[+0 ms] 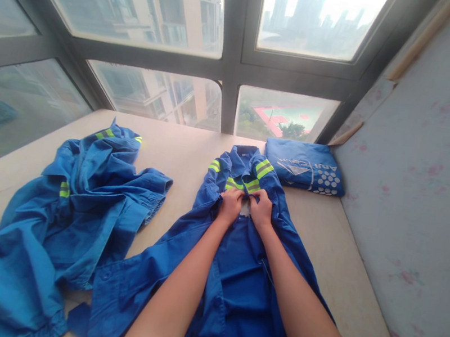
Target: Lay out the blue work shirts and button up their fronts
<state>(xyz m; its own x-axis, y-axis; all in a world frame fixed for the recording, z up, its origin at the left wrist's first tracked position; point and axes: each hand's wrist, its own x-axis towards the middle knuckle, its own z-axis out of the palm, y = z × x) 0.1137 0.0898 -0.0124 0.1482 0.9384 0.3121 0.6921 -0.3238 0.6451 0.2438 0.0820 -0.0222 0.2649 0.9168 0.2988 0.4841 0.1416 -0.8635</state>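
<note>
A blue work jacket [240,285] with yellow-green and grey reflective strips lies spread in front of me, collar toward the window. My left hand [231,205] and my right hand [260,208] are close together over its chest, just below the reflective band. Each hand is closed, pinching an edge of the jacket's front; the fingertips nearly meet. Between the wrists a small gap shows a pale patch. The forearms cover part of the jacket's body.
To the left lies a second, crumpled blue jacket [68,212] with reflective strips. A folded blue bundle with white print [304,167] rests at the back right. The pale ledge [343,233] is bounded by framed windows [231,73] and a floral wall [419,182].
</note>
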